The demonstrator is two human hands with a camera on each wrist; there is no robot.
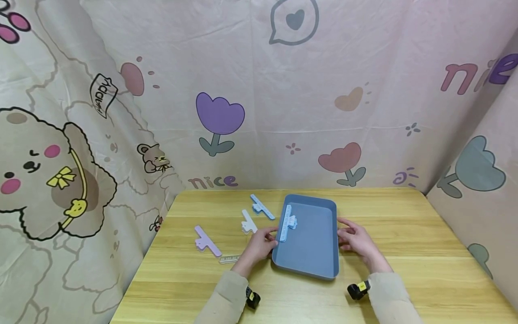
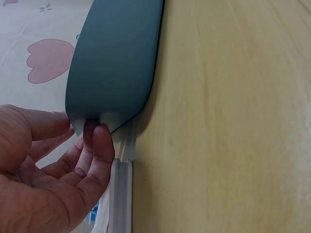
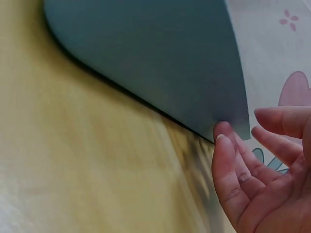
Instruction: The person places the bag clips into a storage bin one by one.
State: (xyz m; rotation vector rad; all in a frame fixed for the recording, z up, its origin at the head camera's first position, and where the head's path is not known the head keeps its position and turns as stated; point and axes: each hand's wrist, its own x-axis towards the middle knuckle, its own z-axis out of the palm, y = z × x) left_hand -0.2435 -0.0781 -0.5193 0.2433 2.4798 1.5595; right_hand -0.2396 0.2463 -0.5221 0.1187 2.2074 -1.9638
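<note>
A blue-grey rectangular tray (image 1: 311,243) lies on the table between both hands. Inside it, along the left wall, is a light blue ruler clip (image 1: 286,223). My left hand (image 1: 261,246) pinches the tray's left side, its thumb at the rim and fingertips against the outer wall (image 2: 114,63). On the opposite side, my right hand (image 1: 358,240) touches the outer wall (image 3: 160,58) with loosely bent fingers, while its thumb stands off the rim. Left of the tray lie a blue clip (image 1: 262,207), a white clip (image 1: 248,221), a purple clip (image 1: 207,241) and a clear ruler-marked piece (image 1: 229,259), partly hidden by the left arm.
The wooden table (image 1: 404,234) reaches back to a printed cloth (image 1: 291,90), which also hangs at both sides. Black wrist cameras sit at both sleeves, the left camera (image 1: 252,298) and the right camera (image 1: 358,290) just above the tabletop.
</note>
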